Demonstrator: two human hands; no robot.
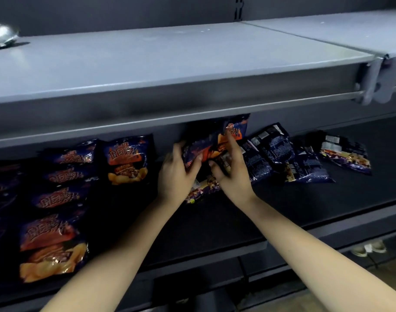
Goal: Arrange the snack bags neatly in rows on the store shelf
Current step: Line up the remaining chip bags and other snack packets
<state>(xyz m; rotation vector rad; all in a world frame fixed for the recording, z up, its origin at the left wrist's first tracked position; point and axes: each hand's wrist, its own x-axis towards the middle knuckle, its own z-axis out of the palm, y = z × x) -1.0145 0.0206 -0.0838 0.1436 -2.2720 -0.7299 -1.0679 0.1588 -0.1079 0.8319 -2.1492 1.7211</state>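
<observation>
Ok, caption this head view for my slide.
Left hand and right hand grip a snack bag over the lower shelf; neat rows at left, loose bags at right.

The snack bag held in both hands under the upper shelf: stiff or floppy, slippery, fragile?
The snack bag, gripped by left hand and right hand, bends and creases, so probably floppy. Its glossy film likely slips easily. Chips pictured on matching bags suggest light, crushable contents.

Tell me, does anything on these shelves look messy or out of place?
Yes. The bags on the right lie scattered, tilted and overlapping, some back-side up, unlike the neat rows on the left. A blurry, shiny silver object sits on the upper shelf, far left.
</observation>
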